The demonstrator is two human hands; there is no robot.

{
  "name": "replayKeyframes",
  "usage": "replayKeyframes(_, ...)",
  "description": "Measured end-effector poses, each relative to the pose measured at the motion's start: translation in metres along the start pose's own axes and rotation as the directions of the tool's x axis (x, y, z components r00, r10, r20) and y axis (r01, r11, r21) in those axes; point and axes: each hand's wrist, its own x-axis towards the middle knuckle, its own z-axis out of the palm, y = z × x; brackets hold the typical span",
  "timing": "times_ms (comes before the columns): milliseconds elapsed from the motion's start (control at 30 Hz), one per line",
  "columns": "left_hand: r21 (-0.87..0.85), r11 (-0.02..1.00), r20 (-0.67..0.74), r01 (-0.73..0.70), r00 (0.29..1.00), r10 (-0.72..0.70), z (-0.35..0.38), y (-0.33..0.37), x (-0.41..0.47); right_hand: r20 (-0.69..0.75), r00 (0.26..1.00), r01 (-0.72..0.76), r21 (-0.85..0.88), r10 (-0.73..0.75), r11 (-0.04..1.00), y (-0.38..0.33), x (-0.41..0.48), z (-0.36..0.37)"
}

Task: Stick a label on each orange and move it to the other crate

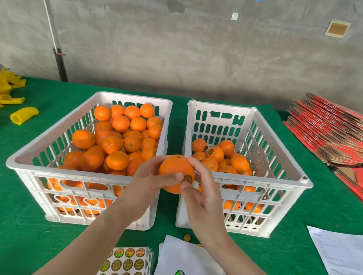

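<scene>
My left hand (pixel 151 178) grips an orange (pixel 172 168) in the air between the two white crates, thumb across its front. My right hand (pixel 198 190) holds the same orange from the right, its thumb beside a round dark-and-gold label (pixel 187 179) stuck on the fruit. The left crate (pixel 30 169) is piled high with unlabelled oranges (pixel 119 137). Fewer oranges lie in the right crate (pixel 281 186), and labels show on some of them (pixel 215 154). Sheets of round shiny labels (pixel 126 265) lie on the near edge of the green table.
A second label sheet, mostly peeled (pixel 185 265), lies to the right of the full one. A printed paper (pixel 344 261) sits at the near right. Flat red cartons (pixel 332 136) are stacked at the far right. Yellow foam nets (pixel 23 115) lie at the far left.
</scene>
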Motion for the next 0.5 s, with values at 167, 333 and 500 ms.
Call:
replayKeyframes(167,0.152,0.988,-0.001,-0.014,1.000,0.015,-0.004,0.016,0.015,0.030,0.997,0.082,-0.249,-0.077,0.965,-0.001,0.026,0.007)
replayKeyframes(333,0.468,0.856,-0.022,-0.220,0.965,0.260,-0.026,0.021,0.055,-0.015,0.996,0.076,-0.365,-0.088,0.928,0.008,0.089,-0.008)
replayKeyframes(500,0.927,0.362,-0.143,0.102,0.986,0.087,-0.053,-0.013,0.084,-0.110,0.956,-0.285,-0.582,0.273,0.762,0.048,0.178,-0.052)
